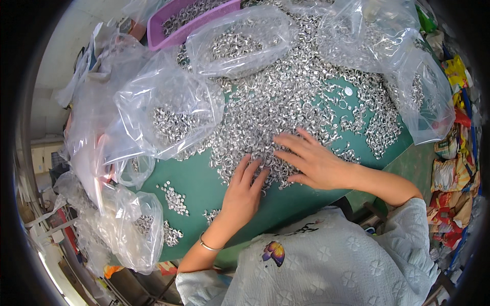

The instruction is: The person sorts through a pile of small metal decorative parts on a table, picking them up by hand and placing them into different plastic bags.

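Metal rings [286,97], small and silver, lie heaped across a green table [204,183] as a person sorts through them with 2 bare hands. Left hand [244,196] rests flat with fingers spread on the heap's near edge; right hand [311,163] lies open, fingers splayed over the rings. Clear plastic bags [163,115] and a purple tray [173,33] surround the pile.
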`<action>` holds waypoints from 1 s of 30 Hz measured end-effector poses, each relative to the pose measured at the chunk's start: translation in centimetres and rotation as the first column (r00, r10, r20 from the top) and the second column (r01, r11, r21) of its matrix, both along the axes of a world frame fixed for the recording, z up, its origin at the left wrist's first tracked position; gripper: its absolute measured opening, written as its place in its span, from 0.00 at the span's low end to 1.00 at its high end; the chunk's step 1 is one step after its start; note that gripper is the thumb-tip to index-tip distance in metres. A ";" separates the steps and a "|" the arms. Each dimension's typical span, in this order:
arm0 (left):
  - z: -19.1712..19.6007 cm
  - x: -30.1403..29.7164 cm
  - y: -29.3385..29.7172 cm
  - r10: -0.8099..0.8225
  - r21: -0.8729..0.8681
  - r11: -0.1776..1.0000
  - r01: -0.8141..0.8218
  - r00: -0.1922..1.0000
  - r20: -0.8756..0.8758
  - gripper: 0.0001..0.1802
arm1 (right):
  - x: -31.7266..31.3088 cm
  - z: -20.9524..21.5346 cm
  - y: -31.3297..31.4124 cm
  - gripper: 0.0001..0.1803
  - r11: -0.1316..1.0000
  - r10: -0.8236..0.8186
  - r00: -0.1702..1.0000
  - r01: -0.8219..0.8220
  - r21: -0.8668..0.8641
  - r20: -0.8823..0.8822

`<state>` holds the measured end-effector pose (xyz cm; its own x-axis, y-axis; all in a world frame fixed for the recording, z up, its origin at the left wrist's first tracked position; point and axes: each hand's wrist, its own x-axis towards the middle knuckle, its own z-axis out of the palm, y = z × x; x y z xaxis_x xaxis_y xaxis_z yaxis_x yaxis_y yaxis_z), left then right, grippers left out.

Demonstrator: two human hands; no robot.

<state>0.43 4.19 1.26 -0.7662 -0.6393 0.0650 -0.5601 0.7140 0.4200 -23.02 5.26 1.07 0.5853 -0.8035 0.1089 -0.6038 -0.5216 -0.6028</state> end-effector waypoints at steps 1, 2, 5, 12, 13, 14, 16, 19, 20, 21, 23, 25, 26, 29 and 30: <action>0.6 0.1 -0.5 0.009 0.005 1.000 -0.009 1.000 -0.030 0.25 | -0.1 0.0 0.1 0.24 0.999 0.023 0.998 -0.021 -0.036 0.055; 1.1 0.2 -1.1 0.019 0.009 1.000 -0.019 0.998 -0.067 0.23 | -0.5 0.0 -0.3 0.22 0.997 -0.022 0.994 0.029 -0.066 0.107; 2.4 -2.5 -3.8 0.047 0.074 0.997 -0.033 0.980 -0.194 0.22 | -3.3 0.3 -2.8 0.13 0.950 -0.271 0.923 0.301 -0.076 0.273; -2.4 -14.6 -14.7 -0.045 -0.105 0.994 0.005 0.923 -0.381 0.21 | -9.3 -2.3 -7.8 0.23 0.615 -0.711 0.703 0.631 -0.474 0.014; -2.8 -16.6 -16.0 -0.047 -0.125 0.992 -0.009 0.899 -0.435 0.21 | -9.8 -2.4 -8.2 0.25 0.559 -0.752 0.659 0.641 -0.527 0.005; -3.2 -18.2 -17.4 -0.050 -0.146 0.989 -0.025 0.872 -0.487 0.21 | -10.3 -2.7 -8.8 0.26 0.535 -0.769 0.639 0.663 -0.524 0.023; -4.2 -20.7 -20.7 0.020 -0.127 0.986 -0.112 0.822 -0.569 0.20 | -10.9 -2.4 -10.1 0.28 0.491 -0.796 0.602 0.702 -0.516 0.060; -5.4 -22.9 -24.3 0.216 -0.043 0.957 -0.286 0.806 -0.551 0.20 | -12.1 -1.6 -12.5 0.30 0.495 -0.826 0.562 0.751 -0.438 0.030; -5.7 -23.4 -25.0 0.292 -0.009 0.938 -0.346 0.804 -0.518 0.20 | -12.7 -2.0 -13.3 0.30 0.506 -0.827 0.561 0.760 -0.409 0.019; -5.7 -24.2 -25.0 0.336 -0.034 0.915 -0.402 0.807 -0.487 0.23 | -13.3 -2.8 -13.9 0.31 0.456 -0.851 0.525 0.755 -0.471 0.018; -5.8 -24.6 -25.3 0.264 -0.140 0.924 -0.355 0.859 -0.438 0.25 | -13.7 -3.3 -14.6 0.31 0.384 -0.877 0.477 0.774 -0.503 0.064; -5.8 -24.1 -26.3 0.181 -0.145 0.954 -0.262 0.891 -0.417 0.29 | -13.4 -2.6 -15.3 0.31 0.418 -0.856 0.493 0.838 -0.351 0.156; -5.4 -23.9 -26.3 0.169 -0.097 0.970 -0.225 0.902 -0.398 0.30 | -13.6 -2.9 -15.2 0.31 0.415 -0.843 0.505 0.830 -0.373 0.186; -3.9 -23.6 -26.6 0.130 -0.016 0.990 -0.142 0.942 -0.309 0.34 | -15.4 -4.3 -16.2 0.30 0.373 -0.847 0.492 0.820 -0.434 0.201; -3.8 -23.8 -26.4 0.157 -0.021 0.985 -0.172 0.938 -0.308 0.35 | -14.7 -3.7 -16.4 0.32 0.387 -0.884 0.454 0.843 -0.373 0.108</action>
